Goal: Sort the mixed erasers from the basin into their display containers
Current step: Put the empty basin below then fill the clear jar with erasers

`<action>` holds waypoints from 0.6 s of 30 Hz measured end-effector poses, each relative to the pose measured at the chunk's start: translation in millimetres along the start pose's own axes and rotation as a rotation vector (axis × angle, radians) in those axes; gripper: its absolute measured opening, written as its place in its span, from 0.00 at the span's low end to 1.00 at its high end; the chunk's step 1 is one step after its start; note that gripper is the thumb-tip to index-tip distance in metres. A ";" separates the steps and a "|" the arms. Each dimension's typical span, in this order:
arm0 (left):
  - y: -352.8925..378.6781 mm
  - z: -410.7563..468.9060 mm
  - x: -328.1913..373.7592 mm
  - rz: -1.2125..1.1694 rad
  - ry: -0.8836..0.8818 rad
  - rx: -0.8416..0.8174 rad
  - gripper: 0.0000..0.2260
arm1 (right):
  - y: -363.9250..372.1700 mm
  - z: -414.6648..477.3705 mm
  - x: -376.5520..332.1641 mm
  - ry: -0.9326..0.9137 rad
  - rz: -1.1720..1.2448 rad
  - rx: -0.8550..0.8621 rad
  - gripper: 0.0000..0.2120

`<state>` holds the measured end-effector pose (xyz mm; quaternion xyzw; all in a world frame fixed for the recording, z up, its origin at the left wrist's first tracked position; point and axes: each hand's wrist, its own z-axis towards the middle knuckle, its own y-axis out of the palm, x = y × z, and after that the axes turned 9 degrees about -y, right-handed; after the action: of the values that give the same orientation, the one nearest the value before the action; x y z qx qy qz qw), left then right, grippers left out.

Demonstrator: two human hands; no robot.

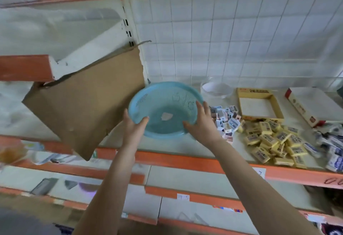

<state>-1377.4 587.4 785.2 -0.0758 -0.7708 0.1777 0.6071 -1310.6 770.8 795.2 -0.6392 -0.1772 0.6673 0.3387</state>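
Both of my hands hold a light blue perforated basin tilted toward me over the shelf. My left hand grips its near left rim, thumb inside. On the right rim, my right hand grips with the thumb inside the bowl. A pale scrap lies in the basin bottom. Right of the basin, on the shelf, sit several small erasers with white and blue sleeves and a heap of yellow erasers. An open yellow display box stands behind them, nothing inside it.
A clear round dish stands at the back by the tiled wall. A white and red box lies at far right, with blue-white packets at the shelf's right end. A brown cardboard sheet leans at left. Orange shelf edges run below.
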 end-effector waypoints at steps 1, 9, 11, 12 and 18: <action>-1.7 -1.8 -0.6 -0.006 0.022 0.000 0.32 | -0.5 -4.3 -2.1 -0.008 -0.010 0.017 0.38; -35.5 -69.3 -8.5 -0.101 0.248 0.008 0.33 | -20.1 -75.9 -9.3 -0.218 0.158 0.464 0.30; -46.1 -98.3 -28.8 -0.110 0.243 -0.005 0.33 | -19.6 -99.0 -2.4 -0.187 0.201 0.442 0.29; -51.4 -114.9 -41.6 -0.103 0.229 0.000 0.34 | -17.4 -112.6 1.7 -0.189 0.213 0.395 0.29; -67.2 -201.4 -116.0 -0.119 0.153 -0.005 0.33 | -6.0 -195.9 35.3 -0.213 0.131 0.149 0.31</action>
<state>-1147.6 523.3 744.5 -0.0448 -0.7256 0.1330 0.6736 -1117.0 760.5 749.8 -0.5479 -0.1202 0.7634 0.3203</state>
